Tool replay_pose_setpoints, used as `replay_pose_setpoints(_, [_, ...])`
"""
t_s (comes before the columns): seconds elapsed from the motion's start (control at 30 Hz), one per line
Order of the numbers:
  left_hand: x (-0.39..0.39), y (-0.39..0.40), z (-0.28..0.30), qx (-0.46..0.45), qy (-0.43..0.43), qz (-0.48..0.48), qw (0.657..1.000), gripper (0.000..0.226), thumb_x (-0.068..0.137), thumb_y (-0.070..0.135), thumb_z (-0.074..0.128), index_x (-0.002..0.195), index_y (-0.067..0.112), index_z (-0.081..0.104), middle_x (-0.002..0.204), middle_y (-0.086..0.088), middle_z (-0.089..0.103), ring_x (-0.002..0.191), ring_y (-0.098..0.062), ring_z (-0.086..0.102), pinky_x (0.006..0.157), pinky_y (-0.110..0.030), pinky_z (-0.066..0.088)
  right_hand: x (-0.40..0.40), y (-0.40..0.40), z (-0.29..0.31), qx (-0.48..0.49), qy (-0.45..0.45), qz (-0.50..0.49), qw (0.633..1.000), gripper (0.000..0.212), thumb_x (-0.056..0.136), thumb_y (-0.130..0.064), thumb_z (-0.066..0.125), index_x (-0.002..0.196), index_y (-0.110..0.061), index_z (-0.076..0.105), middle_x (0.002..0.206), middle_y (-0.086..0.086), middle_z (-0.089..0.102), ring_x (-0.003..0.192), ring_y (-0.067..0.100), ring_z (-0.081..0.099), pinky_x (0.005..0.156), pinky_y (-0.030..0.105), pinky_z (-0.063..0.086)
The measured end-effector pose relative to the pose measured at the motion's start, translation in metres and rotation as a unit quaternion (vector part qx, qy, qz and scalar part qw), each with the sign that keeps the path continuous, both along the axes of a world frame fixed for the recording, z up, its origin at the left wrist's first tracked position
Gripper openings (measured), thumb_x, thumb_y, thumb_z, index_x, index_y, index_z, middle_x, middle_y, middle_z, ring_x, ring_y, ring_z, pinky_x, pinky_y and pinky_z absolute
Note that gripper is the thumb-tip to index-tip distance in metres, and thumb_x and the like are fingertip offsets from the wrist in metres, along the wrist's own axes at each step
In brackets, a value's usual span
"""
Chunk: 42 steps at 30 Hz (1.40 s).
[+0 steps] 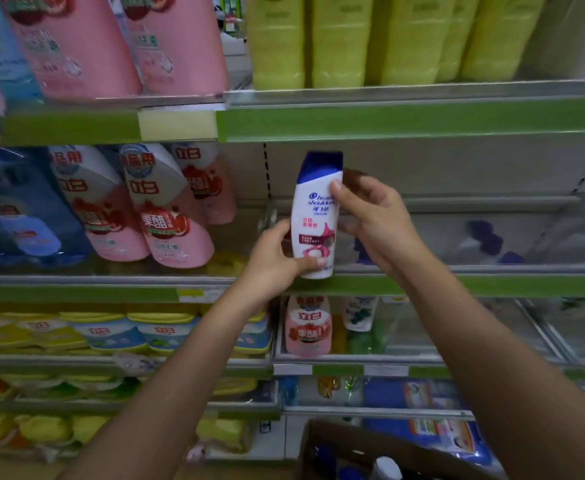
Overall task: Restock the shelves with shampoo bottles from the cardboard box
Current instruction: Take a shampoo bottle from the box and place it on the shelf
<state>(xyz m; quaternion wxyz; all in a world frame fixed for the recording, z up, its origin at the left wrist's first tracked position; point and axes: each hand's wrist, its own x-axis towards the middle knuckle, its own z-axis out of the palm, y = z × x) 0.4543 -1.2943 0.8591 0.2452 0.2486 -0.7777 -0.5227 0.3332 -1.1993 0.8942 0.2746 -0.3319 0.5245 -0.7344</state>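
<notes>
A white shampoo bottle with a blue cap and a pink flower label stands upright in front of the middle shelf. My left hand grips its lower part, thumb across the front. My right hand holds its upper right side, thumb on the label. The bottle's base is level with the shelf's front lip. At the bottom right, the cardboard box shows its brown rim, with blue and white bottle caps inside.
Pink and blue detergent pouches fill the shelf section to the left. Yellow-green bottles stand on the shelf above. Behind the clear front rail at the right lie a few blurred blue-capped bottles. Lower shelves hold assorted packs.
</notes>
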Motion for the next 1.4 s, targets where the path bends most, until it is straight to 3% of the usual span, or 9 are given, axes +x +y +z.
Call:
replay_pose_setpoints(0.2, [-0.034,-0.05,-0.008,-0.011,-0.044,0.025,0.999,0.034,0.065,0.008,0.082,0.087,0.021,0.059,0.08,0.011,0.063,0.079,-0.008,0.064,0.069,-0.02,0.05,-0.019,-0.049,-0.009,0.022,0.033,-0.032,0.999,0.016,0.091,-0.006,0.058,0.106,-0.012,0.061,0.105,0.007,0.068,0.099,0.021,0.067,0.087,0.04,0.057])
replay_pose_setpoints(0.27, [-0.044,-0.064,-0.014,-0.004,-0.048,0.032,0.998,0.039,0.064,0.009,0.083,0.098,0.016,0.063,0.084,0.011,0.063,0.085,-0.012,0.065,0.071,-0.021,0.05,-0.024,-0.061,-0.016,0.027,0.047,-0.028,0.998,0.012,0.092,-0.009,0.058,0.102,-0.014,0.062,0.103,0.005,0.068,0.098,0.019,0.067,0.086,0.039,0.057])
replay_pose_setpoints(0.37, [-0.054,-0.082,-0.021,-0.004,-0.046,0.038,0.998,0.054,0.065,0.012,0.083,0.113,0.012,0.059,0.095,0.006,0.062,0.09,-0.011,0.059,0.077,-0.022,0.048,-0.032,-0.079,-0.024,0.018,0.06,-0.039,0.997,0.024,0.093,-0.011,0.058,0.117,-0.011,0.06,0.11,0.008,0.068,0.1,0.02,0.067,0.086,0.037,0.057])
replay_pose_setpoints(0.5, [-0.069,-0.105,-0.027,-0.042,-0.031,0.027,0.998,0.042,0.069,0.013,0.08,0.107,0.006,0.063,0.101,-0.004,0.067,0.095,-0.018,0.064,0.085,-0.031,0.052,-0.043,-0.1,-0.028,0.018,0.104,-0.042,0.994,0.024,0.094,-0.012,0.056,0.117,-0.018,0.057,0.105,-0.005,0.066,0.091,0.008,0.067,0.087,0.039,0.057])
replay_pose_setpoints(0.6, [-0.081,-0.121,-0.031,-0.015,-0.009,0.036,0.999,0.033,0.073,0.013,0.073,0.103,0.005,0.064,0.102,-0.013,0.068,0.094,-0.025,0.065,0.088,-0.043,0.054,-0.055,-0.117,-0.032,0.023,0.139,-0.057,0.988,0.032,0.095,-0.016,0.056,0.126,-0.01,0.053,0.113,0.002,0.065,0.095,0.011,0.067,0.084,0.038,0.058])
replay_pose_setpoints(0.77, [-0.096,-0.144,-0.036,-0.026,0.019,0.012,0.999,0.046,0.072,0.002,0.076,0.113,0.009,0.055,0.093,0.005,0.062,0.079,0.002,0.058,0.06,-0.007,0.05,-0.075,-0.141,-0.038,0.025,0.178,-0.043,0.983,0.041,0.096,-0.023,0.055,0.132,-0.005,0.048,0.122,0.012,0.061,0.105,0.018,0.065,0.085,0.036,0.057])
replay_pose_setpoints(1.03, [-0.126,-0.173,-0.043,-0.072,0.016,0.026,0.997,0.058,0.072,0.004,0.075,0.124,0.012,0.05,0.117,-0.004,0.063,0.109,-0.016,0.06,0.093,-0.035,0.052,-0.101,-0.171,-0.038,0.035,0.179,-0.07,0.981,0.041,0.096,-0.024,0.056,0.135,-0.012,0.05,0.117,0.005,0.064,0.102,0.013,0.067,0.084,0.034,0.058])
replay_pose_setpoints(1.17, [-0.138,-0.182,-0.04,-0.06,-0.006,0.039,0.997,0.059,0.074,0.005,0.075,0.126,0.011,0.049,0.122,-0.004,0.06,0.11,-0.016,0.057,0.091,-0.026,0.048,-0.106,-0.178,-0.039,0.028,0.178,-0.068,0.981,0.036,0.096,-0.021,0.055,0.13,-0.012,0.053,0.115,0.005,0.066,0.103,0.016,0.067,0.087,0.043,0.057])
replay_pose_setpoints(1.4, [-0.145,-0.189,-0.042,-0.062,-0.013,0.036,0.997,0.059,0.075,0.004,0.073,0.128,0.013,0.048,0.122,-0.004,0.06,0.111,-0.017,0.057,0.087,-0.025,0.048,-0.109,-0.181,-0.038,0.026,0.183,-0.065,0.981,0.028,0.097,-0.02,0.054,0.125,-0.017,0.054,0.107,-0.002,0.067,0.101,0.015,0.067,0.087,0.043,0.057])
